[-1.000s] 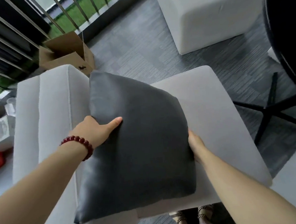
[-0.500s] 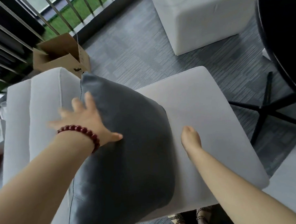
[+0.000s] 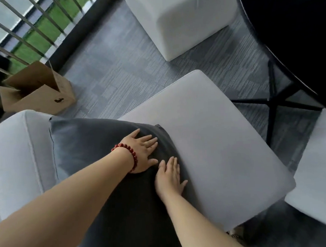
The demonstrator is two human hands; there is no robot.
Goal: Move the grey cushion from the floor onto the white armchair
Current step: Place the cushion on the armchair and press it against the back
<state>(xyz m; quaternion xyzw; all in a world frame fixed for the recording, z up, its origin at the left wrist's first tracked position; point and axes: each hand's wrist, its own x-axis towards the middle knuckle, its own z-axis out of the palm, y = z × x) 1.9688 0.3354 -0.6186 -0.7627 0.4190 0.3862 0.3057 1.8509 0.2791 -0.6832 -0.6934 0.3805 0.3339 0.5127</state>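
Both palms flat, fingers spread, gripping nothing: left hand [image 3: 141, 152] and right hand [image 3: 169, 176] press grey cushion [image 3: 95, 145] against white armchair [image 3: 206, 140] back at nine o'clock; I judge placement essentially done.

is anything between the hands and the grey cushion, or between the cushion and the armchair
Nothing visible. The left hand and right hand lie flat on the grey cushion, which already leans on the white armchair.

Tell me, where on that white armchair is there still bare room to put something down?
The armchair seat is bare right of the grey cushion, out to its front and right edges. The carpet between the cardboard box and the white cube ottoman is also free. It is crowded against the backrest, where the left hand and right hand lie flat on the cushion.
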